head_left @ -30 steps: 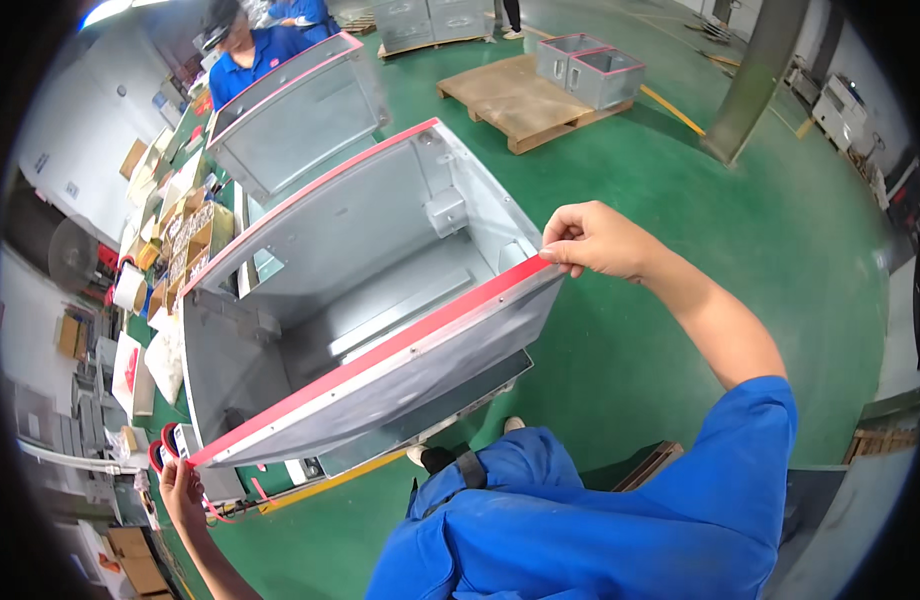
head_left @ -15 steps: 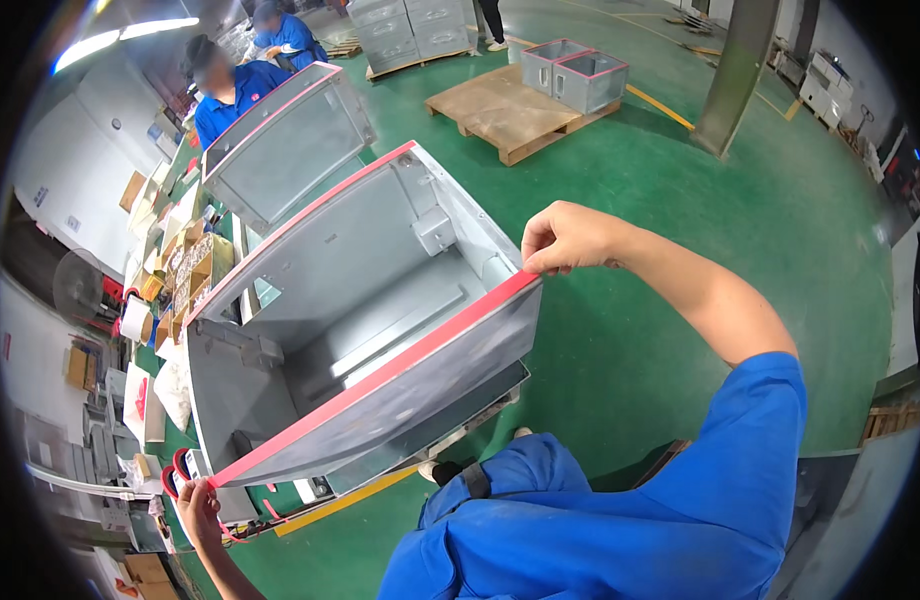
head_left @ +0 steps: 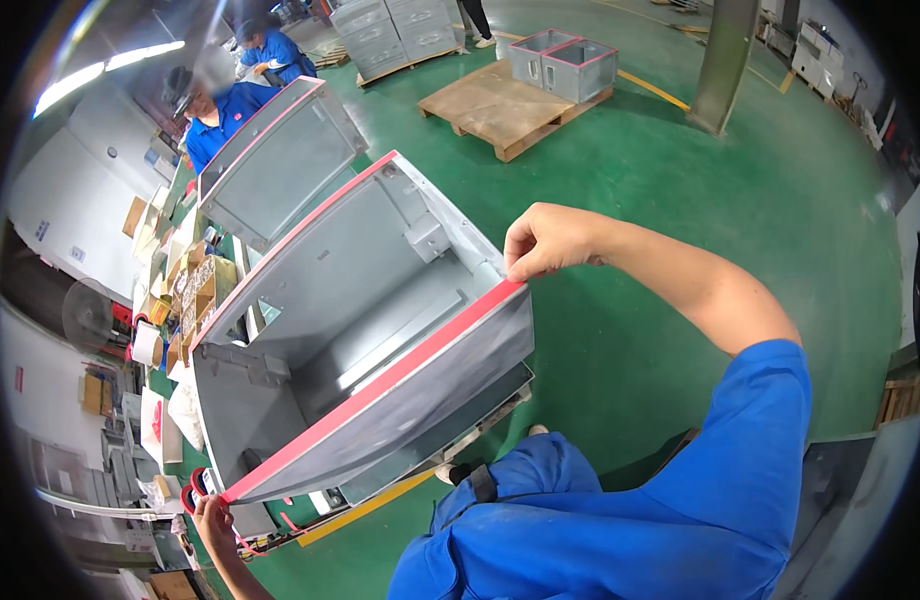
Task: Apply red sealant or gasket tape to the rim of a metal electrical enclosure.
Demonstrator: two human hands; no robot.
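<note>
Head view: pallet (head_left: 485, 108) beyond red-edged box (head_left: 455, 352)

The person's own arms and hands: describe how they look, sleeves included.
The right hand and left hand are bare, as are both visible forearms. On the right is a short, plain blue sleeve; no left sleeve shows.

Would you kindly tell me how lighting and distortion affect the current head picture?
Head view: long white ceiling tubes glare at upper left; head view: dark curved fisheye borders flank the scene; head view: the open grey metal box is partly shadowed inside.
</note>
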